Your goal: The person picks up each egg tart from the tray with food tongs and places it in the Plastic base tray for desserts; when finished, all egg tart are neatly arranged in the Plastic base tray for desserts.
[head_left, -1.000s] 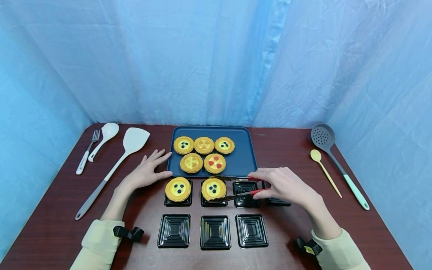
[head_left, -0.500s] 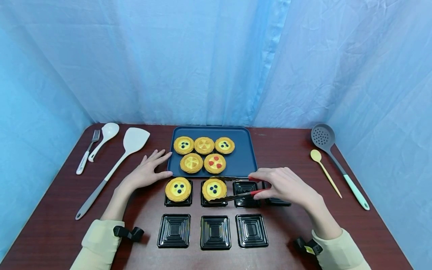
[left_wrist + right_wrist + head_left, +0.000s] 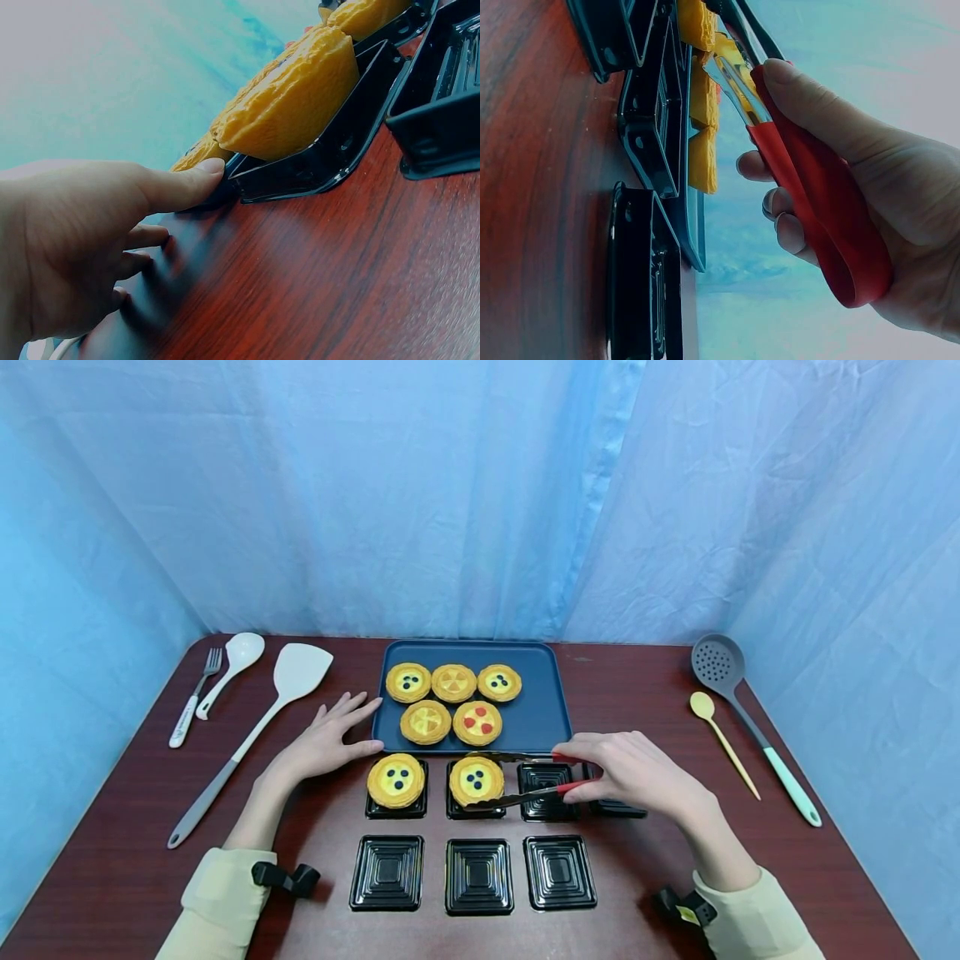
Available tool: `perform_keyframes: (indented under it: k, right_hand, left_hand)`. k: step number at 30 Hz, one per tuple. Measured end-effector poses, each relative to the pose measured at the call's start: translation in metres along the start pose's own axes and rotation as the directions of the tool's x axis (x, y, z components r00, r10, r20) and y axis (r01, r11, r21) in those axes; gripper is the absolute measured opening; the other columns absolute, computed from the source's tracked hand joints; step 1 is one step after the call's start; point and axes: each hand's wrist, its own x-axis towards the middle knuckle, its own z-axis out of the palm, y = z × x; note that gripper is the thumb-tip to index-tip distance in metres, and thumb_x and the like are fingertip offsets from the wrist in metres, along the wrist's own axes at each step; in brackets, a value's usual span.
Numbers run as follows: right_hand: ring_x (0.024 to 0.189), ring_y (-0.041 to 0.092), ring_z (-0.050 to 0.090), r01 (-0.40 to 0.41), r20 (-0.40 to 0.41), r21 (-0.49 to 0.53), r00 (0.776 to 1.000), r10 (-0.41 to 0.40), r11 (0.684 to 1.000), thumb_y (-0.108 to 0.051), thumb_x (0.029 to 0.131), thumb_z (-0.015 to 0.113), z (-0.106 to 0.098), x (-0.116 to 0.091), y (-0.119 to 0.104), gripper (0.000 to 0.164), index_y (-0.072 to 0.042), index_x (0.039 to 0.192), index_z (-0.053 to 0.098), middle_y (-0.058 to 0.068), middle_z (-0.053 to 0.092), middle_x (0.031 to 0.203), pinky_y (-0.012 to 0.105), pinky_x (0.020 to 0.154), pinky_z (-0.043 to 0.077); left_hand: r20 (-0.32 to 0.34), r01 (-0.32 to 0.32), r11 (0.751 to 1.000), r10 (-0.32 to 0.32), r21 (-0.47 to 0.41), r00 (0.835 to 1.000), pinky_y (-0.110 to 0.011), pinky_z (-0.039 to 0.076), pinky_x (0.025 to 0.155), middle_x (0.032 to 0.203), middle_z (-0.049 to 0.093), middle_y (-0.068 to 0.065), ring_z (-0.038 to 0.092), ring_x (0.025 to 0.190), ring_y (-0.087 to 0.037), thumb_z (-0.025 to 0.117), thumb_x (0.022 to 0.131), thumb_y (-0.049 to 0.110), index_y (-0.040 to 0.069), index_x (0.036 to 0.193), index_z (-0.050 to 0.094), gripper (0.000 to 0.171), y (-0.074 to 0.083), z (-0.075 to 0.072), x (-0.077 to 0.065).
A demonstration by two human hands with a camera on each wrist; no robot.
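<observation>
the right hand [image 3: 637, 777] grips the tongs [image 3: 802, 172] between thumb and fingers, their arms spread astride a tart [image 3: 476, 781], seemingly to take it by its sides; i cannot tell whether they touch it. the tart is over a black box [image 3: 457, 812] just off the tray's [image 3: 543, 693] front edge. the left hand [image 3: 322, 745], fingers spread, seemingly steadies the tray's left edge. the fork's [image 3: 184, 721] handle lettering is illegible.

The left hand [image 3: 322, 743] lies at the left edge of the tray [image 3: 536, 714], fingers [image 3: 146, 237] spread, perhaps touching; the right hand [image 3: 633, 772] curls gripping beside its near right corner.
</observation>
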Motion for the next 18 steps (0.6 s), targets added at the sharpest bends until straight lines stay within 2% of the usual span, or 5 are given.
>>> perform_keyframes:
  k: [18]
  right_hand:
    - [0.073, 0.001, 0.058, -0.011, 0.010, 0.010, 1.000, 0.011, 1.000, -0.049, 0.084, 0.082, -0.0018, -0.0003, -0.0011, 0.050, -0.022, 0.125, 0.074, -0.008, 0.073, 0.110, 0.020, 0.063, 0.045]
  left_hand:
    - [-0.001, 0.003, 1.000, -0.003, -0.001, 1.000, -0.073, -0.001, 0.124, 0.170, 0.019, -0.026, 0.006, 0.159, -0.049, 0.068, 0.098, 0.044, 0.013, 0.163, 0.031, 0.081, 0.0010, -0.0004, -0.0004]
